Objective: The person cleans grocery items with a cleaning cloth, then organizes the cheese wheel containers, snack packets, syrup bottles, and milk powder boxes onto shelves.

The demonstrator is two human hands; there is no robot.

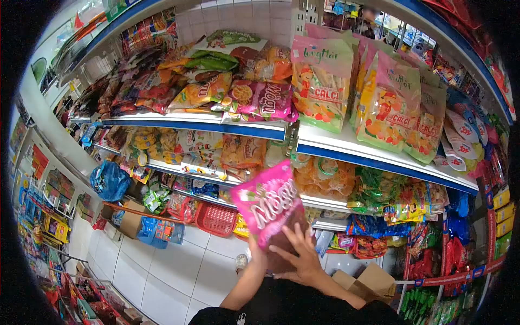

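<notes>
A pink bag with white lettering (268, 203) is held upright, slightly tilted, in front of the shelves. My left hand (258, 259) grips its lower left edge, with most of the fingers hidden behind the bag. Spread fingers of my right hand (303, 257) lie across the bag's darker lower part. Behind the bag, the middle shelf carries orange snack bags (242, 151). Above it, a similar pink bag (260, 100) lies on the upper shelf beside a yellow bag (203, 89).
Tall green and pink pouches (323, 81) stand on the upper right shelf (379, 158). Low down are a red basket (215, 219), a blue bag (110, 180) and an open cardboard box (374, 281). White floor tiles (173, 271) show at the lower left.
</notes>
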